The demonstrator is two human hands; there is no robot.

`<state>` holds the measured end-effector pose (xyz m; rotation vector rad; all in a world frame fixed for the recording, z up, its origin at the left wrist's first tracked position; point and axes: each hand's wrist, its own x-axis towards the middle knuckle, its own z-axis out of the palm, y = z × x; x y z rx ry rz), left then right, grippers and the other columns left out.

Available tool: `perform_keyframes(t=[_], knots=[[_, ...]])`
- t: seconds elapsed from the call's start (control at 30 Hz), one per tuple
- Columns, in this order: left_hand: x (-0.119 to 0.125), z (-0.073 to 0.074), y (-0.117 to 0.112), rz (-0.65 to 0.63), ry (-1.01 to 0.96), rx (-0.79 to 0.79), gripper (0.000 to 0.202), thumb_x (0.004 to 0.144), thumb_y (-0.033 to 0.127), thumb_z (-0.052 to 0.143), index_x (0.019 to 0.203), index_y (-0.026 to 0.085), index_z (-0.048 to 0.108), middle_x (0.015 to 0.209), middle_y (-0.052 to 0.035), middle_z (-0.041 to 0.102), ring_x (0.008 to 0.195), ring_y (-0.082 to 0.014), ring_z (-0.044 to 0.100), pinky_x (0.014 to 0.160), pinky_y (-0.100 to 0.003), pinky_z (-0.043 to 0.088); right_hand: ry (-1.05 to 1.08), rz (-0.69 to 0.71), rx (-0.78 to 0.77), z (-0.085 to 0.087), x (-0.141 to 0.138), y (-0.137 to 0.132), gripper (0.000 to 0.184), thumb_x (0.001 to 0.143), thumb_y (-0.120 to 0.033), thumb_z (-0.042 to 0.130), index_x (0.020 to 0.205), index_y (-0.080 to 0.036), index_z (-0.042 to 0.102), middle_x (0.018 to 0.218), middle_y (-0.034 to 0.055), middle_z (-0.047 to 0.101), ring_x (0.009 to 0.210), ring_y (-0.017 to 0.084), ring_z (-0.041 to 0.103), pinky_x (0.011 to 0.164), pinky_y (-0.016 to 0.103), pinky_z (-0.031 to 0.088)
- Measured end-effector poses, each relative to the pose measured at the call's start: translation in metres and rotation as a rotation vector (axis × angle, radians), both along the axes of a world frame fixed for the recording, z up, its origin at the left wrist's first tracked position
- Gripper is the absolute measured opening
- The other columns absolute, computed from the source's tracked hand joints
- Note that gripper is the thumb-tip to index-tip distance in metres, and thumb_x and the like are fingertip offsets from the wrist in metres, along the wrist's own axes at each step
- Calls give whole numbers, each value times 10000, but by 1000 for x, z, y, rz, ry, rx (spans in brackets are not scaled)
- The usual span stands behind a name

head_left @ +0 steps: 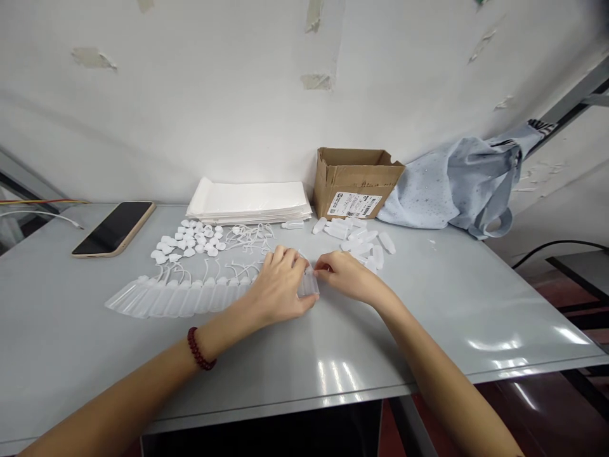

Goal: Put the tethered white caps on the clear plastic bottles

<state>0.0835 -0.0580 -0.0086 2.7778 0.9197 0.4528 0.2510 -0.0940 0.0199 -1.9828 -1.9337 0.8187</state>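
Observation:
A row of translucent plastic tubes [183, 299] lies side by side on the table, with thin white strings [205, 271] at their upper ends. At the row's right end, my left hand [280, 285] is closed on a plastic tube [308, 284], thumb at its lower end and fingers near the top. My right hand [346, 274] pinches at that tube's upper right side; what is between its fingertips is hidden. Behind the row lie a pile of small white caps [189, 238] and a tangle of white strings [250, 236]. Several loose translucent tubes [359, 236] are scattered beyond my right hand.
Along the wall stand a stack of white sheets or packets [252, 200] and an open cardboard box [359, 184]. A light blue cloth bag [428, 184] slumps beside the box. At the back left lies a phone [114, 228]. The grey table's [361, 381] front edge is near me.

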Motion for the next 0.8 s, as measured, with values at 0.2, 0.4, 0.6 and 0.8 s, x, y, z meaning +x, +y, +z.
perform_keyframes(t=[0.2, 0.4, 0.6, 0.8], knots=[[-1, -2, 0, -5, -9, -6, 412, 719, 418, 675, 1009, 145, 568, 1010, -112, 570, 985, -310, 452, 832, -455, 415, 3, 1, -8, -1, 0, 1, 179, 837, -181, 517, 767, -164, 680, 737, 57, 668, 662, 168, 576, 575, 253, 369], [-2, -1, 0, -14, -11, -13, 455, 725, 421, 675, 1051, 127, 557, 1036, -123, 567, 991, -312, 444, 839, -459, 414, 7, 8, -8, -2, 1, 2, 201, 832, -152, 487, 778, -161, 680, 726, 57, 657, 661, 169, 565, 581, 256, 370], [-3, -1, 1, -20, -4, -9, 489, 733, 440, 668, 1075, 109, 555, 1055, -132, 564, 1000, -311, 440, 848, -458, 416, 7, 8, -8, -1, 2, 2, 219, 822, -136, 466, 781, -158, 680, 737, 64, 663, 670, 174, 564, 601, 267, 377], [-3, 0, 0, -18, -5, -21, 493, 738, 441, 671, 1075, 98, 563, 1067, -140, 568, 1017, -312, 443, 867, -457, 415, 6, -1, -8, -3, 4, 3, 206, 816, -145, 474, 784, -159, 676, 754, 68, 669, 704, 185, 578, 611, 272, 382]])
